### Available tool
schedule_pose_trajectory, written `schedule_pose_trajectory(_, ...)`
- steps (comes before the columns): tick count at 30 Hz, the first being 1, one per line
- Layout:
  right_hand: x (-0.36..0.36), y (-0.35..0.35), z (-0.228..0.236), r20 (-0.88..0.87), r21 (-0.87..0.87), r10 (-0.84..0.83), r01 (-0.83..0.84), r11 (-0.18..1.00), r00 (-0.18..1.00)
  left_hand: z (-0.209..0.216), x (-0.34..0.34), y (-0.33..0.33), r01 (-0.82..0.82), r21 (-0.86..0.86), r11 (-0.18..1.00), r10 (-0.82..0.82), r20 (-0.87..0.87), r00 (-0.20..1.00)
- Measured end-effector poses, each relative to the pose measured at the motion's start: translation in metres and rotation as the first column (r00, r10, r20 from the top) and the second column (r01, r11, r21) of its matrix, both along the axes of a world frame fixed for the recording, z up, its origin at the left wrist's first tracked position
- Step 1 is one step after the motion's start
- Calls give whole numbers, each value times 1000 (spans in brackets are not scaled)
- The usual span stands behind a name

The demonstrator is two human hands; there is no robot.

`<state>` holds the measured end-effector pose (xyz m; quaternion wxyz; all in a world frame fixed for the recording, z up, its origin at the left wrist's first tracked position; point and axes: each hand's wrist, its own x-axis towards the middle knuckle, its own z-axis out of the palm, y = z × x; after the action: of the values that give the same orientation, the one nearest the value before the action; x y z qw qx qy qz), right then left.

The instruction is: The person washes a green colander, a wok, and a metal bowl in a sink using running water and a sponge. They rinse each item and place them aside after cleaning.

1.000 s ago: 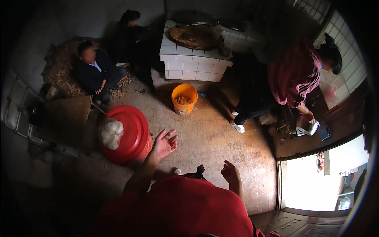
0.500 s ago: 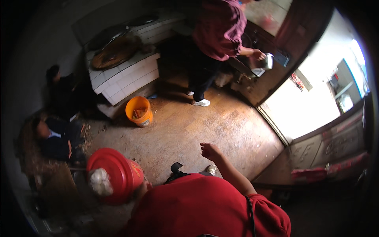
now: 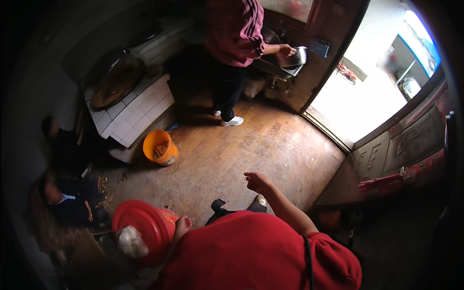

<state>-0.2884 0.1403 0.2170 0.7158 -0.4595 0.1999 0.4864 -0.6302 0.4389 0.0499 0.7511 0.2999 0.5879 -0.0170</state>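
My right hand (image 3: 259, 182) hangs in the air in front of my red shirt, over the bare floor. Its fingers are loosely stretched to the left, with nothing in them. Close beside the red lidded bucket (image 3: 153, 232) at the lower left is my left hand (image 3: 183, 224). Its fingers are loosely parted and hold nothing; whether it touches the bucket I cannot tell. A whitish bundle (image 3: 131, 241) lies on the bucket's lid.
Ahead on the brown floor stands an orange bucket (image 3: 163, 155) with scraps inside. A person in pink (image 3: 234, 38) holds a metal pot (image 3: 295, 58) near a counter. Two people sit at left, by a tiled stove (image 3: 140, 108). A bright doorway (image 3: 357, 96) opens at right.
My view has shifted right, so the room sits further left. My left hand shows more clearly beside the red bucket. My right hand keeps nearly the same pose.
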Motion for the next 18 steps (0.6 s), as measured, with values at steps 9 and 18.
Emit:
schedule_pose_trajectory(9,38,-87,-13,-31,74,-132,134,988,991,4,80,-21,206,20,978,-206,-3,979)
schedule_pose_trajectory(18,132,-155,-54,-97,30,-242,246,969,965,1,103,-87,99,36,994,-93,-155,984)
